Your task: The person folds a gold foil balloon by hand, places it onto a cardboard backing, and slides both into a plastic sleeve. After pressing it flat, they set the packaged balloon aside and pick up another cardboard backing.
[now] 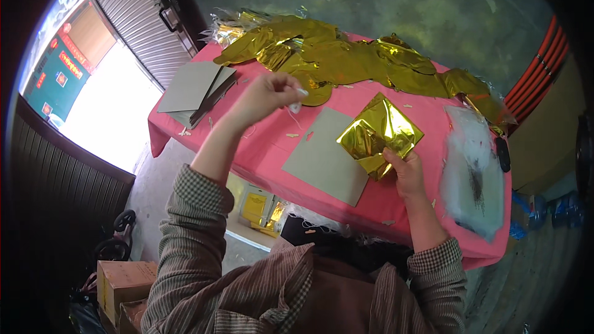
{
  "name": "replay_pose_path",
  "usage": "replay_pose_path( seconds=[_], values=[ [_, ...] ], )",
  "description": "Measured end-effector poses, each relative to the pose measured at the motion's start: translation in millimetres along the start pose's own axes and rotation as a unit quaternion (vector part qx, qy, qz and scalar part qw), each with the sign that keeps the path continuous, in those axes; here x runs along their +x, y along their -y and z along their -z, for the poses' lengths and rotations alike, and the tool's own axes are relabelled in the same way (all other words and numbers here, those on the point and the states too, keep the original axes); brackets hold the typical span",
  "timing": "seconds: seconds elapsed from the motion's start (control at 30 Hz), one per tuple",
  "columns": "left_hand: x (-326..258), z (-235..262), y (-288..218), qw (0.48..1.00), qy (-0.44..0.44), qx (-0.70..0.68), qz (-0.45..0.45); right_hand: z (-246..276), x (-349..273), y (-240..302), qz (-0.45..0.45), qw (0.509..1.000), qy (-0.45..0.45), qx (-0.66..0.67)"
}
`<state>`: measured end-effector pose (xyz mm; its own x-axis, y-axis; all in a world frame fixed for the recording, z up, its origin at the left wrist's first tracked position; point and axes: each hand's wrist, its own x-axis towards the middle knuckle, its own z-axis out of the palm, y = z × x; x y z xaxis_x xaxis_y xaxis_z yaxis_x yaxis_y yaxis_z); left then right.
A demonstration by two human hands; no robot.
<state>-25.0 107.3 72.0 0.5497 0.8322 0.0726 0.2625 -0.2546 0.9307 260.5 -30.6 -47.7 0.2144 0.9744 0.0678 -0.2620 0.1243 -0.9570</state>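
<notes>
My right hand (406, 172) grips a folded square of shiny gold foil (396, 125) by its lower corner, thumb on top. My left hand (269, 100) is raised over the table, its fingertips pinched on a small white piece (295, 107) with a thin string hanging down. Below and between the hands lies a flat grey cardboard sheet (328, 158) with a small cut-out near its upper left edge. The foil square is held above the sheet's right side and hides part of it. A stack of similar grey cardboard sheets (193, 88) rests left of my left hand.
Flat gold foil pieces (334, 55) spread along the far side of the pink-covered table (263, 158). Clear plastic bags (473, 179) and a black object (502, 154) lie at the right. Small pale scraps are scattered about. A cardboard box (127, 281) stands on the floor at lower left.
</notes>
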Motion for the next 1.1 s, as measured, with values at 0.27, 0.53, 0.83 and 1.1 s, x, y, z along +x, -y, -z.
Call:
replay_pose_path(
  seconds=[0.27,0.53,0.83,1.1],
  values=[
    [-2,-89,53,0.996,0.029,-0.081,0.008,7,4,0,-0.020,0.994,-0.069,0.087],
    [-15,-115,56,0.986,0.045,0.143,-0.069,7,3,5,-0.031,0.990,-0.063,0.122],
    [-31,-87,36,0.950,0.134,0.226,-0.169,2,2,9,-0.041,0.987,-0.069,0.137],
    [-21,-119,58,0.921,0.039,0.329,-0.203,4,2,7,-0.015,0.991,-0.061,0.121]
  ],
)
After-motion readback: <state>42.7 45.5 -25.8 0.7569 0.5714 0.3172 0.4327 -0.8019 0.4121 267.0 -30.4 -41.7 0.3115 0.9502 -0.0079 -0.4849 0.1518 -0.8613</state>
